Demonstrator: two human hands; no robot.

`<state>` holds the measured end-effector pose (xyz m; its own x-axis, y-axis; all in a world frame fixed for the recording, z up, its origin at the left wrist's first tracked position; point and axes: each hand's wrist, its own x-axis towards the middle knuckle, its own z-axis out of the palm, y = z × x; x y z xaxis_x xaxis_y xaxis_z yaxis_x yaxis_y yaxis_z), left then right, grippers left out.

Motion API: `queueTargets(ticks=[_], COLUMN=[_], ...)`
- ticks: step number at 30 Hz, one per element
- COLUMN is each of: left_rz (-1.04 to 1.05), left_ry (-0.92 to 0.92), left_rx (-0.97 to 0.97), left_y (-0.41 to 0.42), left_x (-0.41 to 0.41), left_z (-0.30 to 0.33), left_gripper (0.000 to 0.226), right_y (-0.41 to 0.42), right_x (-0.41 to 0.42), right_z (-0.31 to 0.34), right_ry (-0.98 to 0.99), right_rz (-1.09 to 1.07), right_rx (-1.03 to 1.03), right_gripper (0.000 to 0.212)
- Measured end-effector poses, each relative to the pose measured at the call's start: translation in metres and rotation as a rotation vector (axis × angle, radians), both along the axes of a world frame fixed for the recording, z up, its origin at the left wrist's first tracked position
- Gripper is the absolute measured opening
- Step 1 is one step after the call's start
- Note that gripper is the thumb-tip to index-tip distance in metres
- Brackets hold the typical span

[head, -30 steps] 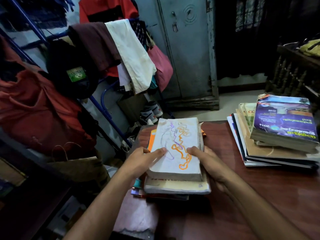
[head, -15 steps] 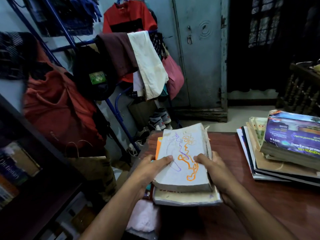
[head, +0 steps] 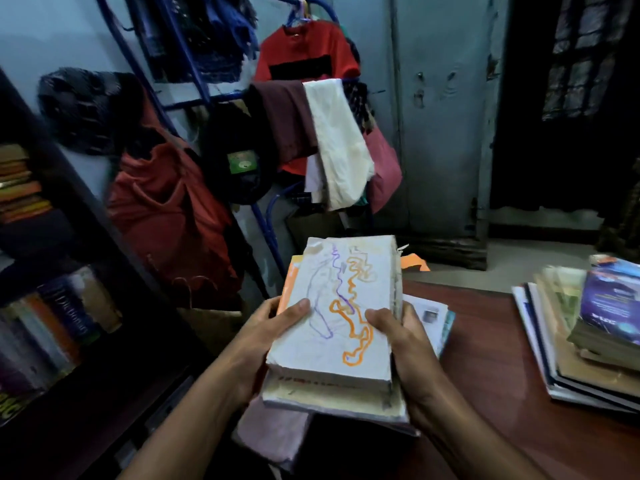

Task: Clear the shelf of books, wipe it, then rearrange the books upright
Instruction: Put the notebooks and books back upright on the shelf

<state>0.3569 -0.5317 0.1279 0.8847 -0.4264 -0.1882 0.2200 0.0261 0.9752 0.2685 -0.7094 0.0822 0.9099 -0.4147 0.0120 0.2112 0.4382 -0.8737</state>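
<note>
Both the left hand (head: 266,341) and right hand (head: 405,351) grip a stack of books (head: 336,327) above the brown surface (head: 485,393), another pile (head: 588,337) lying right, a clothes rack (head: 270,216) behind.

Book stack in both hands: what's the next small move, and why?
Probably swing the book stack left toward the shelf. The left hand and right hand grip its sides and it is lifted off the table, with the view turned to the shelf. Whether a wiped slot is free cannot be seen.
</note>
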Motion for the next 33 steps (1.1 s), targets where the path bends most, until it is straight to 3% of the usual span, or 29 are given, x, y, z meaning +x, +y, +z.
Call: queueTargets(ticks=[4, 10, 13, 15, 18, 19, 21, 23, 26, 30, 33], left_rz=[0.183, 0.489, 0.645, 0.775, 0.905, 0.935, 0.998, 1.067, 1.134, 1.237, 1.313], left_ry=[-0.048, 0.003, -0.005, -0.005, 0.03, 0.032, 0.043, 0.056, 0.045, -0.007, -0.007], left_rx=[0.017, -0.01, -0.035, -0.063, -0.053, -0.045, -0.035, -0.032, -0.057, -0.005, 0.117], left_y=[0.092, 0.246, 0.314, 0.364, 0.429, 0.449, 0.48, 0.502, 0.519, 0.522, 0.525], left_x=[-0.001, -0.031, -0.06, -0.079, -0.106, -0.115, -0.129, -0.137, -0.131, -0.122, -0.121], left_z=[0.005, -0.011, -0.017, -0.028, -0.046, -0.051, -0.062, -0.075, -0.093, -0.105, -0.111], left_gripper=[0.05, 0.063, 0.07, 0.059, 0.06, 0.055, 0.037, 0.032, 0.034, 0.036, 0.034], right_y=[0.079, 0.222, 0.296, 0.35, 0.425, 0.448, 0.482, 0.5, 0.51, 0.502, 0.494], right_x=[0.033, 0.064, 0.075, 0.078, 0.073, 0.072, 0.073, 0.075, 0.084, 0.085, 0.075], right_z=[0.004, 0.0, -0.008, -0.014, -0.025, -0.028, -0.037, -0.04, -0.034, -0.022, -0.024], right_ry=[0.017, 0.057, 0.062, 0.076, 0.126, 0.128, 0.1, 0.018, -0.185, -0.236, -0.277], right_rz=[0.204, 0.517, 0.693, 0.804, 0.979, 1.041, 1.108, 1.113, 0.961, 0.99, 1.048], right_rx=[-0.033, -0.088, -0.135, -0.194, -0.259, -0.297, -0.512, -0.86, -1.297, -1.321, -1.284], right_gripper=[0.042, 0.031, 0.049, 0.055, 0.03, 0.031, 0.056, 0.071, 0.048, 0.03, 0.047])
